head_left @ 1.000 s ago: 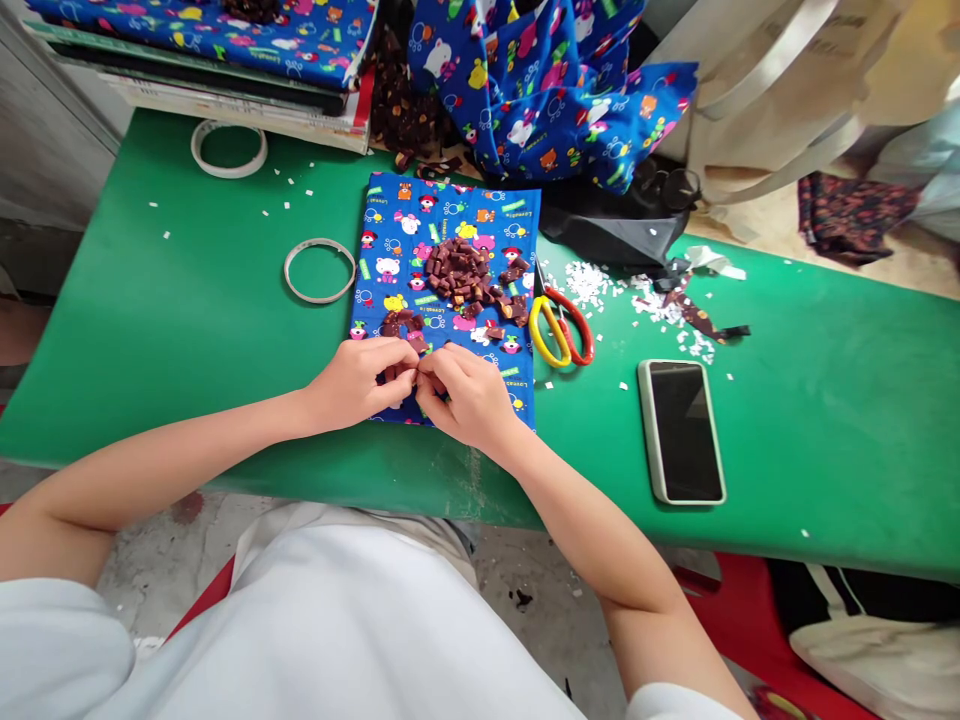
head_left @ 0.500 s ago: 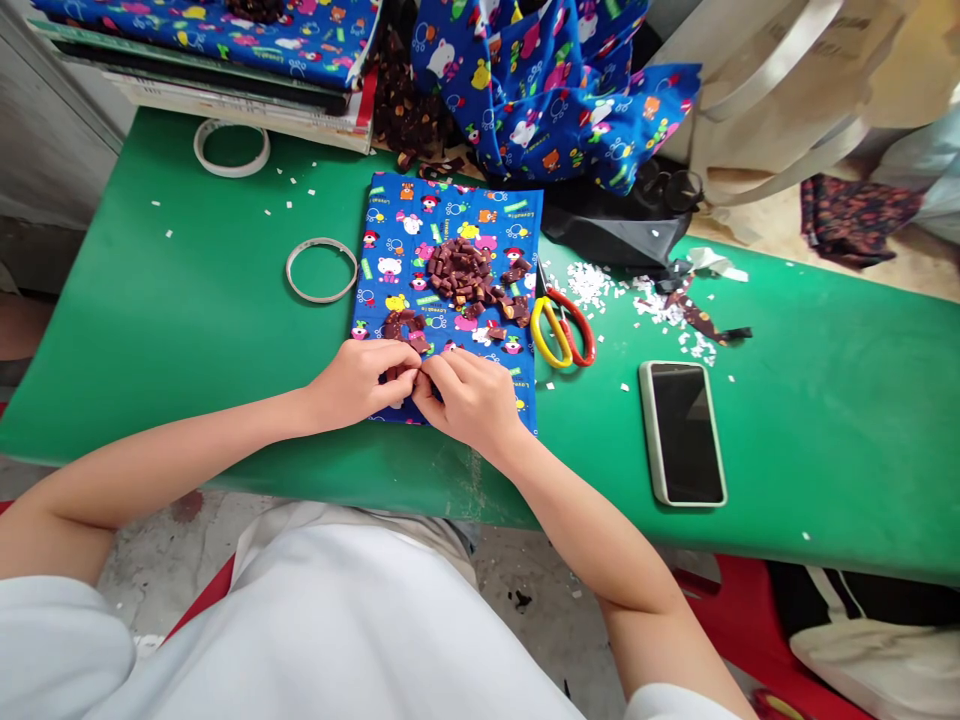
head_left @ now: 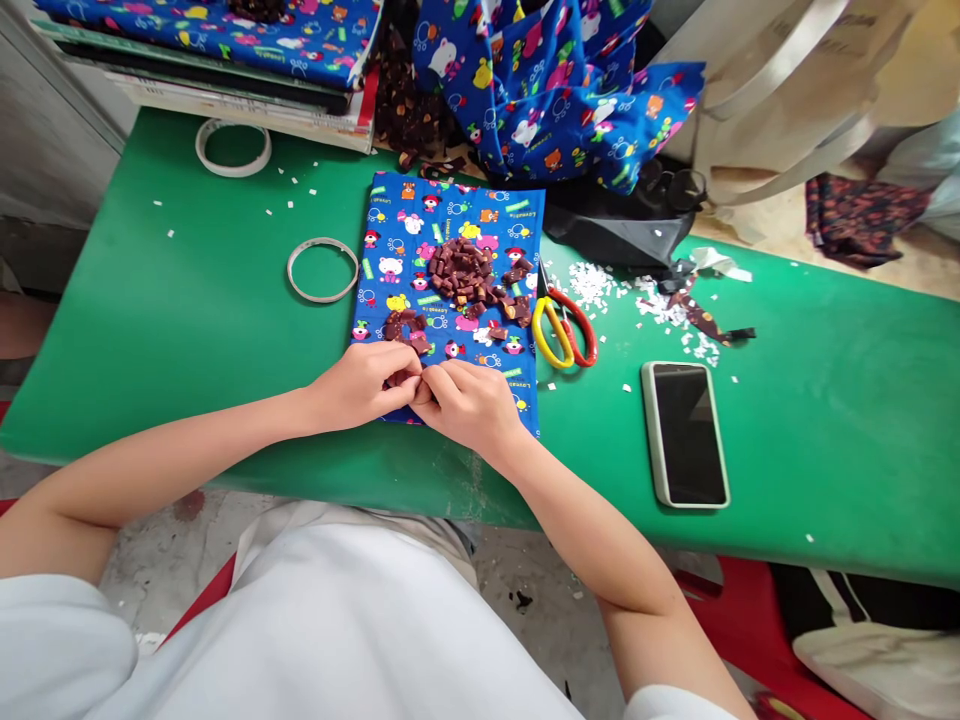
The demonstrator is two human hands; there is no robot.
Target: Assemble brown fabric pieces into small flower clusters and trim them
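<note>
A folded blue cartoon-print cloth [head_left: 397, 230] lies flat on the green table. On it sit a heap of small dark brown folded pieces [head_left: 459, 272], a few loose ones to the heap's right, and a brown patterned strip [head_left: 405, 328] nearer me. My left hand [head_left: 376, 382] and my right hand [head_left: 466, 398] meet fingertip to fingertip over the cloth's near edge. Both are closed in a pinch. A bit of the brown strip shows between my left fingers; what my right fingertips pinch is hidden.
Scissors [head_left: 564, 330] with yellow and red handles lie right of the cloth, beside scattered white paper bits [head_left: 592, 285]. Farther right rests a phone [head_left: 685, 435]. Two tape rings, one of them a thin ring [head_left: 291, 270], lie left. Books [head_left: 240, 105] and bunched blue fabric [head_left: 555, 100] stand behind.
My fingers shift slightly at the pinch, with the right fingertips curling in closer. Otherwise the hands and the things on the table stay in place.
</note>
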